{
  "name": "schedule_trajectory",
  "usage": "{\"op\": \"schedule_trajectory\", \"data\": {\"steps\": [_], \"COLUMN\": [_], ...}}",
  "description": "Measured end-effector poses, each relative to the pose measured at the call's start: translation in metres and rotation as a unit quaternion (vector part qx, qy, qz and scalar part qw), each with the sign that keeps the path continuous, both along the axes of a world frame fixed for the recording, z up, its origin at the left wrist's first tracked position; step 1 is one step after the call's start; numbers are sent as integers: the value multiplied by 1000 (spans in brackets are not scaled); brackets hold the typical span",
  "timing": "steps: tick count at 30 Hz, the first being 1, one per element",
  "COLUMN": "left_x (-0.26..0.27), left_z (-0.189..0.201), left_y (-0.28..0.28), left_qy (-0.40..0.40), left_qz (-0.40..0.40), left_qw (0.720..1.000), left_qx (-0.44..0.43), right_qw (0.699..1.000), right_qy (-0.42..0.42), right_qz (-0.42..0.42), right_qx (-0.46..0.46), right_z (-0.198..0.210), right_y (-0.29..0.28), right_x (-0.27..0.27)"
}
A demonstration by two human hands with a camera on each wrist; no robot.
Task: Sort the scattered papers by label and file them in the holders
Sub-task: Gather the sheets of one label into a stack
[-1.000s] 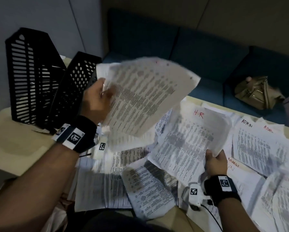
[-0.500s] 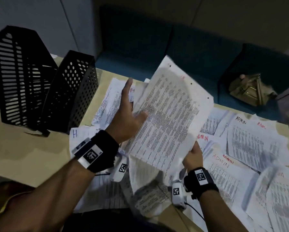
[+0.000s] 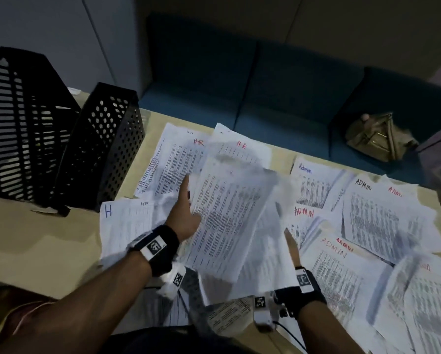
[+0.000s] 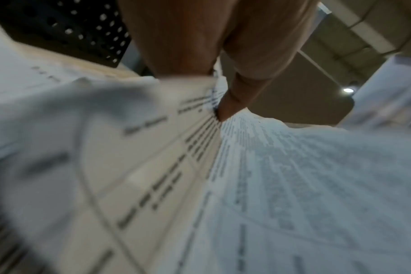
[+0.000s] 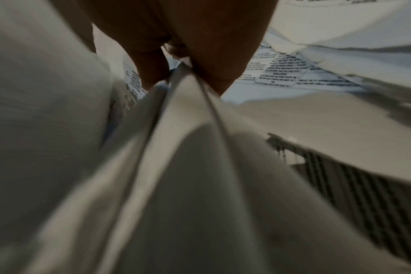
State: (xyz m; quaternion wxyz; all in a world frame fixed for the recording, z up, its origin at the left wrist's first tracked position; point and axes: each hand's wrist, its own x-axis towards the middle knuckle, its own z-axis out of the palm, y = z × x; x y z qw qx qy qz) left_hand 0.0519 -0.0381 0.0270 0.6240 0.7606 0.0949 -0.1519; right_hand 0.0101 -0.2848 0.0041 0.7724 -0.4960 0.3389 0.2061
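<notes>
Printed papers cover the beige table [image 3: 48,246]. Sheets marked HR [image 3: 199,142] lie in the far middle, and sheets marked ADMIN [image 3: 363,185] spread to the right. A blurred printed sheet [image 3: 229,213] lies tilted over the HR papers between my hands. My left hand [image 3: 185,213] has its index finger straight, and one fingertip [image 4: 223,113] touches the paper. My right hand [image 3: 291,247] is at the sheet's right edge; in the right wrist view its fingers [image 5: 207,61] pinch folded sheets [image 5: 181,103]. Two black holders, one slotted [image 3: 22,129] and one perforated [image 3: 104,149], stand at the left.
A dark blue sofa [image 3: 278,80] runs behind the table, with an olive bag [image 3: 378,136] on its seat at the right. Bare tabletop shows in front of the holders. More papers hang over the near edge by my lap.
The sheet held upright half a second ago has come down low over the HR papers. My left hand slid forward along its left side, and my right hand now sits at its right edge.
</notes>
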Motion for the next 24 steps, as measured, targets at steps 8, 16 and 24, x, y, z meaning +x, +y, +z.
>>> {"op": "schedule_trajectory", "data": {"steps": [8, 16, 24], "left_x": [-3, 7, 1], "left_z": [-21, -31, -51], "left_y": [-1, 20, 2], "left_qy": [19, 48, 46], "left_qz": [66, -94, 39], "left_qw": [995, 994, 992], "left_qx": [71, -1, 112], "right_qw": [975, 934, 901], "right_qy": [-74, -60, -64], "right_qz": [120, 176, 192], "right_qx": [-170, -305, -384], "right_z": [-14, -32, -24], "right_y": [-4, -18, -1], "right_x": [-13, -15, -7]}}
